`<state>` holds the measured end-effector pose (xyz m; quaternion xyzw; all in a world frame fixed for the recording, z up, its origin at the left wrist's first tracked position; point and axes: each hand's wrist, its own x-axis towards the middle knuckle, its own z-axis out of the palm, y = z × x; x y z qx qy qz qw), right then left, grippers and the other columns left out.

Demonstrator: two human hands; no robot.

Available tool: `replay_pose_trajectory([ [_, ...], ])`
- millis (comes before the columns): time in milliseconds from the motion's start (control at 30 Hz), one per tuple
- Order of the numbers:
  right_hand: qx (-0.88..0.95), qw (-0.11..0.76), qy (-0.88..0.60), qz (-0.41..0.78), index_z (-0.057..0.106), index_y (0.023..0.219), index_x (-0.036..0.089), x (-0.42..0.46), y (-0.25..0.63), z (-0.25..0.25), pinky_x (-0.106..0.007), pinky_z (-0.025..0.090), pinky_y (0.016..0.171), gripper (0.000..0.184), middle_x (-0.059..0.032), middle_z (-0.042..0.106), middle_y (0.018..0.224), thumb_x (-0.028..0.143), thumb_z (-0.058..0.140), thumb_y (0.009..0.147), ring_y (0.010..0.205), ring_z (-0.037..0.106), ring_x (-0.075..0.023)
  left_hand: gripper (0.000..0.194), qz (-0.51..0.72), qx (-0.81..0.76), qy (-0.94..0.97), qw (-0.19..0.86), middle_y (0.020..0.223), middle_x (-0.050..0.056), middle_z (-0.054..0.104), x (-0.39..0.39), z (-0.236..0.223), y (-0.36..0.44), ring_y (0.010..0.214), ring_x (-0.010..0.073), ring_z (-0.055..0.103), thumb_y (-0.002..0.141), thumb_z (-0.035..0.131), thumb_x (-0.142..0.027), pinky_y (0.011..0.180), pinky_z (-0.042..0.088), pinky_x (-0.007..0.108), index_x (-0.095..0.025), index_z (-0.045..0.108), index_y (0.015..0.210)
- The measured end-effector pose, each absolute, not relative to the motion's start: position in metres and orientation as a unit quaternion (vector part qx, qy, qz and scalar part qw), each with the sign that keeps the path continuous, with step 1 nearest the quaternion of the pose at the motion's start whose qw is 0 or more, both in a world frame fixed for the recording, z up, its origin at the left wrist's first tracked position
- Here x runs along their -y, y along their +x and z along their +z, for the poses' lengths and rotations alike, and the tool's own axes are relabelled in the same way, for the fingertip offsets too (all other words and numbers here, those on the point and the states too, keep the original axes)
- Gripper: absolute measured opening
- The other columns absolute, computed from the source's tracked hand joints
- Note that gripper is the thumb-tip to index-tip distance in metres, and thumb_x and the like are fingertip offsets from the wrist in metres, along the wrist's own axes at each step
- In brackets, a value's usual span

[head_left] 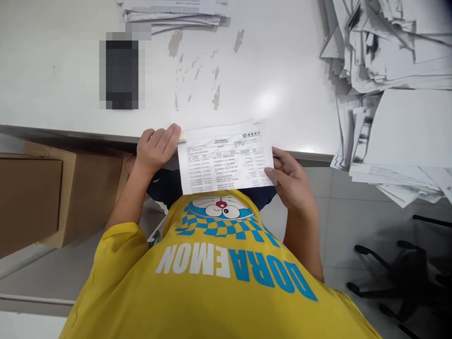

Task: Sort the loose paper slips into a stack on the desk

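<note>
A printed bank statement (226, 157) is held up in front of my yellow shirt, at the near edge of the table. My right hand (291, 176) grips its right edge, thumb on the printed side and fingers behind. At the upper left corner, my left hand (158, 148) is closed with its fingers curled. A small cream-coloured piece (182, 136) pokes out from those fingers and touches the paper's edge; what it is I cannot make out. Whether the left fingers also pinch the paper is hidden.
Messy piles of paper (406, 127) lie at the table's right, some overhanging the edge. Another paper stack (173, 16) is at the back. A blurred dark object (122, 73) rests left on the white table (282, 61). Cardboard boxes (28, 202) stand below left; a chair base (399, 278) is at right.
</note>
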<state>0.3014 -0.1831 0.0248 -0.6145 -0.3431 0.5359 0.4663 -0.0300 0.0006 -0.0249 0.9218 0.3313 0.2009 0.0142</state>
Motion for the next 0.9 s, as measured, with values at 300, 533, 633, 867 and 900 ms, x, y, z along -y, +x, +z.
replay_pose_trajectory([
  [300, 0.350, 0.475, -0.605, 0.536, 0.055, 0.134, 0.030, 0.182, 0.300, 0.024, -0.040, 0.063, 0.075, 0.049, -0.0051, 0.075, 0.113, 0.038, 0.066, 0.086, 0.104, 0.072, -0.0261, 0.037, 0.176, -0.349, 0.919, 0.036, 0.117, 0.016, 0.072, -0.003, -0.015, -0.029, 0.097, 0.0254, 0.068, 0.102, 0.039, -0.038, 0.083, 0.046, 0.045, -0.024, 0.059, 0.130],
  [533, 0.385, 0.503, -0.627, 0.454, 0.055, 0.133, 0.033, 0.180, 0.298, 0.030, -0.043, 0.061, 0.086, 0.048, -0.0049, 0.073, 0.118, 0.042, 0.067, 0.087, 0.112, 0.069, -0.0262, 0.051, 0.180, -0.309, 0.933, -0.036, 0.113, 0.020, 0.071, -0.018, -0.023, -0.033, 0.096, 0.0279, 0.067, 0.099, 0.037, -0.051, 0.080, 0.046, 0.044, -0.017, 0.060, 0.130],
  [633, 0.424, 0.541, -0.643, 0.339, 0.056, 0.131, 0.034, 0.169, 0.310, 0.037, -0.046, 0.058, 0.094, 0.047, -0.0056, 0.071, 0.120, 0.045, 0.067, 0.087, 0.117, 0.066, -0.0271, 0.060, 0.193, -0.300, 0.931, -0.075, 0.110, 0.021, 0.072, -0.026, -0.023, -0.035, 0.096, 0.0289, 0.066, 0.098, 0.035, -0.059, 0.078, 0.044, 0.043, -0.015, 0.060, 0.130],
  [867, 0.447, 0.623, -0.614, 0.187, 0.034, 0.148, 0.035, 0.022, 0.333, 0.024, -0.044, 0.055, 0.096, 0.061, -0.0071, 0.065, 0.125, 0.049, 0.053, 0.091, 0.124, 0.060, -0.0263, 0.047, 0.189, -0.256, 0.945, -0.080, 0.108, 0.017, 0.072, -0.034, -0.011, -0.034, 0.099, 0.0273, 0.065, 0.099, 0.044, -0.048, 0.086, 0.044, 0.042, -0.017, 0.059, 0.130],
  [900, 0.453, 0.615, -0.614, 0.198, 0.031, 0.149, 0.033, -0.009, 0.328, 0.022, -0.042, 0.054, 0.096, 0.061, -0.0082, 0.064, 0.126, 0.046, 0.049, 0.092, 0.122, 0.061, -0.0250, 0.045, 0.186, -0.256, 0.945, -0.081, 0.109, 0.017, 0.072, -0.034, -0.009, -0.033, 0.100, 0.0278, 0.064, 0.098, 0.046, -0.047, 0.087, 0.044, 0.042, -0.017, 0.059, 0.129],
])
